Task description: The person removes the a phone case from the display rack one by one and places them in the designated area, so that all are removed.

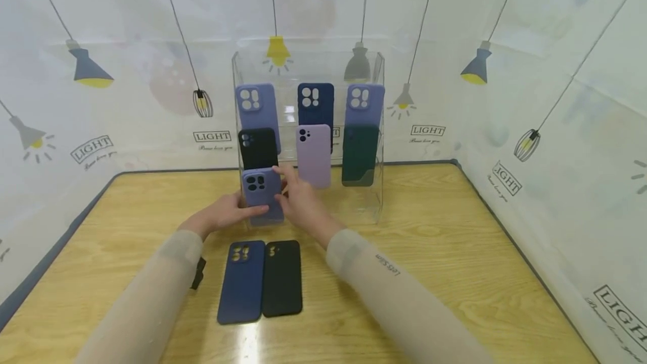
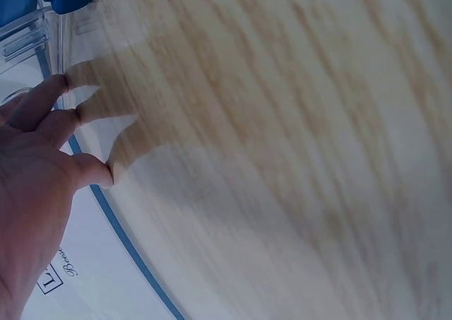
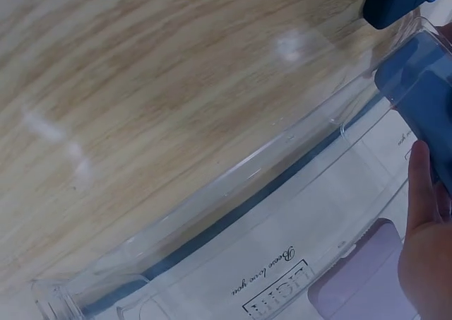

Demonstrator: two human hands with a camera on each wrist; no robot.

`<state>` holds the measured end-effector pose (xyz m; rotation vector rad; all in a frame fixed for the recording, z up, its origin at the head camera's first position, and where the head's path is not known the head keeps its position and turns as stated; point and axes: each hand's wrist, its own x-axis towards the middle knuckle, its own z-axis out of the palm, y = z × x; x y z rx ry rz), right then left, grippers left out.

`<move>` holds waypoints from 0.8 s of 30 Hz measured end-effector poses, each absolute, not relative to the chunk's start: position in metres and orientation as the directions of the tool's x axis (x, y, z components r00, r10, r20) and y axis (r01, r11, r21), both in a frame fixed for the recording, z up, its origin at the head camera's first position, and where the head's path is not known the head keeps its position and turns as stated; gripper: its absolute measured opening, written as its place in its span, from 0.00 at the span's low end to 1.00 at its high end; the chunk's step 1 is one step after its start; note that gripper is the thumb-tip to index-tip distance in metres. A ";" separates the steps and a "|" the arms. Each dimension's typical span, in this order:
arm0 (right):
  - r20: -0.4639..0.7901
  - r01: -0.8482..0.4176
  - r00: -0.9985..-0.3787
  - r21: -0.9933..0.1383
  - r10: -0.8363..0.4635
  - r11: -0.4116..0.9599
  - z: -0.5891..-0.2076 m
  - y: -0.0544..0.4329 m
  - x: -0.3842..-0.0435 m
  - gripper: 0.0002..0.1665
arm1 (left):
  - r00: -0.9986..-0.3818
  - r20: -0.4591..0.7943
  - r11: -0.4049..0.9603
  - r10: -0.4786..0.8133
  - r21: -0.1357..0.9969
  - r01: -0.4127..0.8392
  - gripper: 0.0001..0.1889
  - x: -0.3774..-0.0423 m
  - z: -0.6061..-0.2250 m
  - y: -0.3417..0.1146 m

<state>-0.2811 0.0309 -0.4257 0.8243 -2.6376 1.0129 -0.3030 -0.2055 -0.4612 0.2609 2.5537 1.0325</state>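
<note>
A periwinkle phone case [image 1: 264,218] with large camera cutouts stands upright at the lowest tier of a clear acrylic stand [image 1: 380,206], at its left end. My right hand [image 1: 303,201] pinches the case's right edge, one finger at the top corner and the thumb lower down. From the other side my left hand [image 1: 224,212] holds the left edge, its thumb across the front; the fingertips behind are hidden. In the left wrist view, several fingers [image 2: 42,111] spread beside the stand. The right wrist view shows the case [image 3: 417,101] as blue beside the right fingers.
Higher tiers hold periwinkle [image 1: 258,119], black [image 1: 259,148], navy [image 1: 315,111], lilac [image 1: 313,156], another periwinkle [image 1: 365,114] and dark green [image 1: 360,153] cases. A navy case [image 1: 241,285] and a black case [image 1: 283,282] lie on the wooden table [image 1: 445,251].
</note>
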 end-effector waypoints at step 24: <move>0.521 -0.562 -0.817 -0.621 -0.249 0.546 -0.449 0.034 -0.271 0.36 | -0.920 -0.288 0.753 0.268 0.658 0.014 0.67 -0.300 -0.459 -0.206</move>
